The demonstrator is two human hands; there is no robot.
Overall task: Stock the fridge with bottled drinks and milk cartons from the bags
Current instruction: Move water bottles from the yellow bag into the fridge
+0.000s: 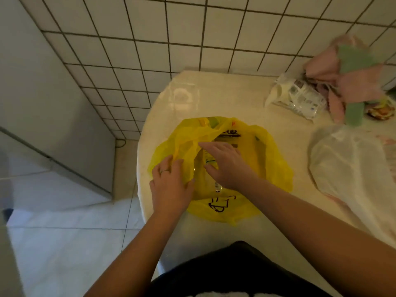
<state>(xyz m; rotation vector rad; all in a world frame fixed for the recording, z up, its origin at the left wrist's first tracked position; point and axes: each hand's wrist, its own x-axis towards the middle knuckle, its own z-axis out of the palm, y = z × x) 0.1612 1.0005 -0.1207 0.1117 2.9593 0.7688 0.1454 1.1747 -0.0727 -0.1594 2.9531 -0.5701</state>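
Yellow bag, table's left edge: left hand pinches rim, right hand spread, empty, over bottle inside; next, clasp and lift.

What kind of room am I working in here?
Probably a home kitchen: white tiled wall, what looks like a grey fridge by the table, with cleaning cloths and a yellow shopping bag on it.

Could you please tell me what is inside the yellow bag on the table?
Inside the yellow bag, the right hand reaches over what looks like a clear plastic bottle; the left hand holds the rim. The film hides anything else.
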